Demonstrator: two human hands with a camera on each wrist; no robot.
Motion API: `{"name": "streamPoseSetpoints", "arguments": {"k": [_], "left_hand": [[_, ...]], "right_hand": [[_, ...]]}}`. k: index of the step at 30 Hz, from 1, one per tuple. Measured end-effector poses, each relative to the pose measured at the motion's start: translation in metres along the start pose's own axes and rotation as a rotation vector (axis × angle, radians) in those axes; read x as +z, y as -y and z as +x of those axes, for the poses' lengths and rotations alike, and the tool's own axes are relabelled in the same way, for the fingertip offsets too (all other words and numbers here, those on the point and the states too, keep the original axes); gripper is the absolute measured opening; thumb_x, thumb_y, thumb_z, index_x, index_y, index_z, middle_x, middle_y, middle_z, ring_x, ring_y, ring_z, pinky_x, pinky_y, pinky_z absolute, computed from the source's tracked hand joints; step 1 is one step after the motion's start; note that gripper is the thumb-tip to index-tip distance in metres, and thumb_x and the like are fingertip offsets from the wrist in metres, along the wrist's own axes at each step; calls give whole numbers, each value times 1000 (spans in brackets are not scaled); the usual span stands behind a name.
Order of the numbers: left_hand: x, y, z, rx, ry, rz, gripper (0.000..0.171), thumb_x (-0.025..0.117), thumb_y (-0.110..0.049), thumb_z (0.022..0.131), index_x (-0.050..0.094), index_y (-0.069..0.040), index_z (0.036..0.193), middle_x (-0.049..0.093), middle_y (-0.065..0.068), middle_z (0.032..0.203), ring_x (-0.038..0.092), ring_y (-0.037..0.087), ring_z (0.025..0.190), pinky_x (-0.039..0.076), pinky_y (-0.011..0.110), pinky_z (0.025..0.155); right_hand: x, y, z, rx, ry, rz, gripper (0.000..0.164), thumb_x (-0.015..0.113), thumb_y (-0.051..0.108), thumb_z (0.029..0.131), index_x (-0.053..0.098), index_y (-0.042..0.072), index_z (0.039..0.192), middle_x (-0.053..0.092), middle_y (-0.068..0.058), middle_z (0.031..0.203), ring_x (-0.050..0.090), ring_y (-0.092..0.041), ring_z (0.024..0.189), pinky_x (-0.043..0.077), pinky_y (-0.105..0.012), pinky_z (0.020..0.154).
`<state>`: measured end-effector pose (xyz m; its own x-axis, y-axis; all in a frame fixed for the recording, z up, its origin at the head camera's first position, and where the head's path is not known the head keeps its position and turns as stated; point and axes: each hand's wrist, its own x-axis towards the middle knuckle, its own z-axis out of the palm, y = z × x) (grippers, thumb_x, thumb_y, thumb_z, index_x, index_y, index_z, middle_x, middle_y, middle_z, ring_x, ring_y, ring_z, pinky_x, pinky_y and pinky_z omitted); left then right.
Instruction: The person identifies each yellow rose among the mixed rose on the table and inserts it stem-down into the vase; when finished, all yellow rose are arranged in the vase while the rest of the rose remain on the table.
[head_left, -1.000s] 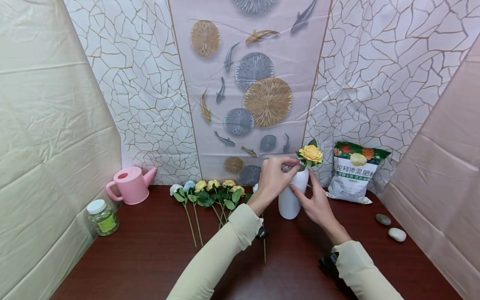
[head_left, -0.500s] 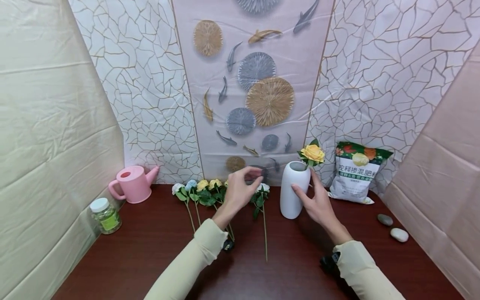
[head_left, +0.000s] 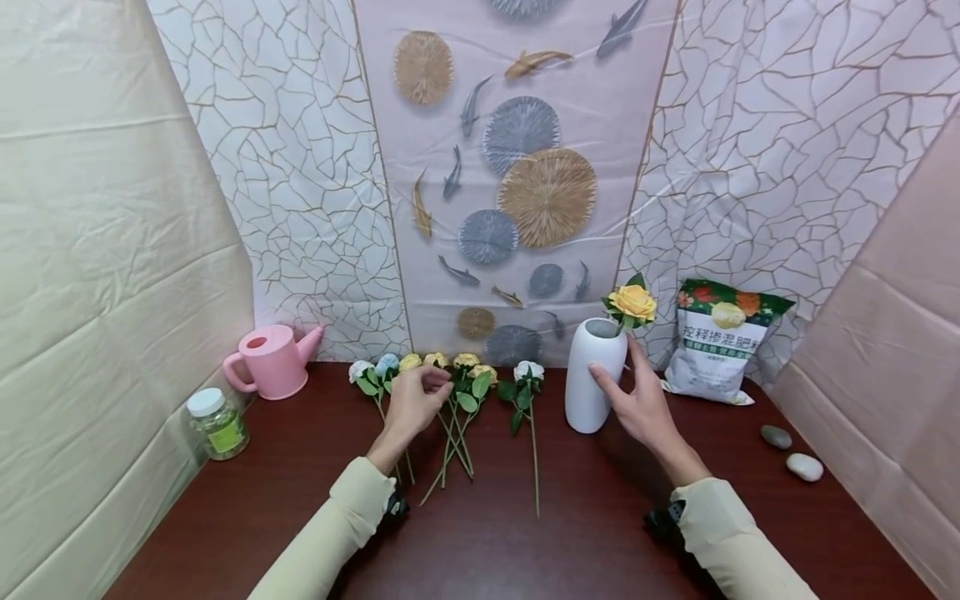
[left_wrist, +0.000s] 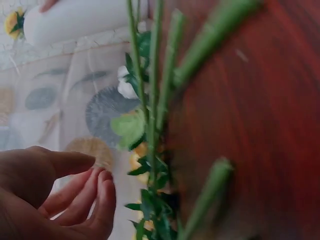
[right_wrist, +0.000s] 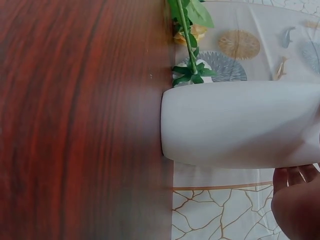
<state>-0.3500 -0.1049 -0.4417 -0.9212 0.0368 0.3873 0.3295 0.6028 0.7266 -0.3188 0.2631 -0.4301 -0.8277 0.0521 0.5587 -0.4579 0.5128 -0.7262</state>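
Your right hand point(head_left: 645, 408) grips the vase point(head_left: 588, 387). From above, your left hand point(head_left: 414, 405) hides some stems point(head_left: 409, 468); its wrist view shows loosely bent fingers point(left_wrist: 104, 197) holding nothing.

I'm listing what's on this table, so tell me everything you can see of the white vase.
The white vase is tall, smooth and plain, ceramic by its look, with rounded shoulders and a round open mouth. It stands upright on the red-brown table. A yellow rose rises from the mouth, leaning over the rim. The right hand holds its side, thumb on the front.
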Motion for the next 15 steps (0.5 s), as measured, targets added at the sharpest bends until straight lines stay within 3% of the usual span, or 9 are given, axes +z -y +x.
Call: {"name": "streamPoseSetpoints", "arguments": {"k": [5,9,15], "left_hand": [[3,8,-1,-74,92,99,9,75,-20,91,78,-15,98,77,0,87,71,12,76,60,30,67],[7,7,3,-108,150,178,5,76,-19,90,78,-15,89,77,3,84,70,14,72,60,32,65],[12,3,9,-147,200,242,12,78,-21,89,79,-12,82,74,1,76,64,13,60,55,30,57]], "right_hand": [[-1,-2,-1,8,13,0,81,68,38,96,19,30,161,36,-7,161,42,-32,144,40,-58,114],[-1,-2,0,0,7,-4,80,68,39,96,20,35,160,37,-6,160,43,-30,144,41,-57,113],[0,0,0,-8,5,3,79,69,39,96,21,36,159,38,-6,160,43,-29,144,42,-57,113]]}}
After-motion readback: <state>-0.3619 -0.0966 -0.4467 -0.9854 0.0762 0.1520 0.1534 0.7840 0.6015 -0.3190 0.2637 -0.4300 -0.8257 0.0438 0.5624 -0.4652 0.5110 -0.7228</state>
